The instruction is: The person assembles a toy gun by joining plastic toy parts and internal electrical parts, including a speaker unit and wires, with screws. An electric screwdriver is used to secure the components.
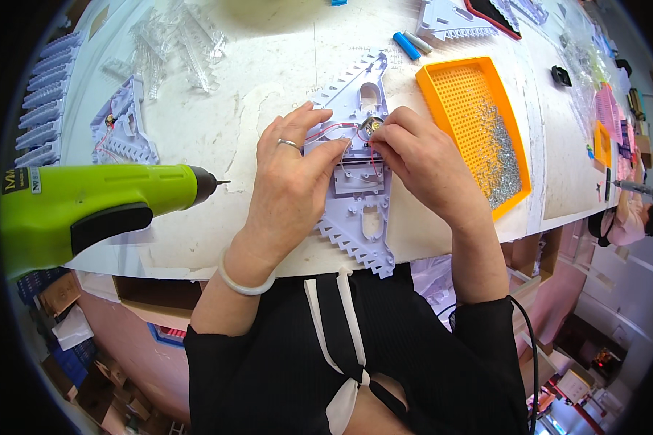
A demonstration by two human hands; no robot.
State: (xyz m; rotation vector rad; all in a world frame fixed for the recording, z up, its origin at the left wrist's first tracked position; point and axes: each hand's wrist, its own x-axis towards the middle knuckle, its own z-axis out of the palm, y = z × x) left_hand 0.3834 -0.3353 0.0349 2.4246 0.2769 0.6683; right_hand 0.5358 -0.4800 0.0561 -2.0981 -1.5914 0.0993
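Observation:
A lavender plastic shell [352, 217] with saw-toothed edges lies on the table in front of me. It has a small round metal motor [372, 125], thin red and white wires, and a rectangular compartment [359, 180] across its middle. My left hand [286, 170] steadies the shell's left side, with the thumb pressing near the wires and the fingers curved over the edge. Beside the motor, my right hand [421, 156] pinches thumb and forefinger together at a thin red wire [372, 148]. The exact pinch point is partly hidden by the fingertips.
A green electric screwdriver [116, 210] juts in from the left. The orange tray [424, 80] at right holds many small screws. Another wired shell [127, 119], clear plastic parts [185, 47], stacked toothed parts [47, 101] and a blue cylinder [406, 46] lie around. A person [627, 217] sits far right.

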